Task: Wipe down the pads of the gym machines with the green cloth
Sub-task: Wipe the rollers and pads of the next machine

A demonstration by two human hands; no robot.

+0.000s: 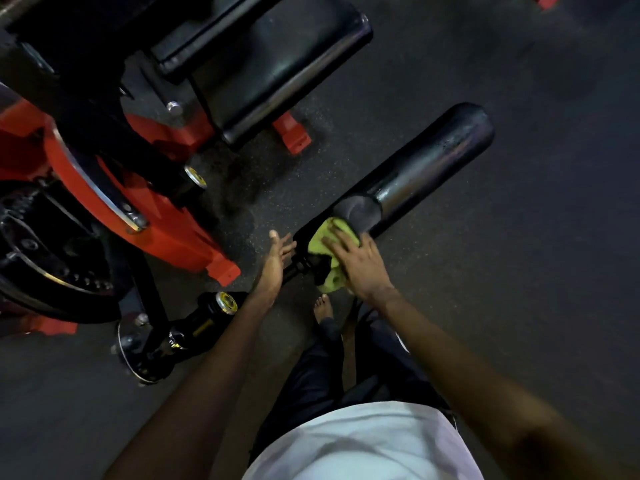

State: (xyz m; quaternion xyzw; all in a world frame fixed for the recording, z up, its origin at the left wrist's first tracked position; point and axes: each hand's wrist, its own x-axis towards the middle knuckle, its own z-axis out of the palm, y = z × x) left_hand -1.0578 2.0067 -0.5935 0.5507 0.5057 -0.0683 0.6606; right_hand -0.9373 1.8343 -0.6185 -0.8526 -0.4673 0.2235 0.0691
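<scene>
A long black roller pad [426, 168] juts out from a red and black gym machine across the middle of the head view. My right hand [358, 263] presses the green cloth [329, 251] against the near end of that pad, where it meets the black bar. Part of the cloth hangs below my palm. My left hand [275, 259] hovers just left of the bar with its fingers spread, holding nothing. A black seat pad [273, 57] of the same machine lies further up.
The red machine frame [152, 216] with its chrome cam and weight pegs [227, 301] fills the left side. Dark rubber floor [519, 271] spreads to the right. My bare foot [323, 306] and dark trousers stand just below the bar.
</scene>
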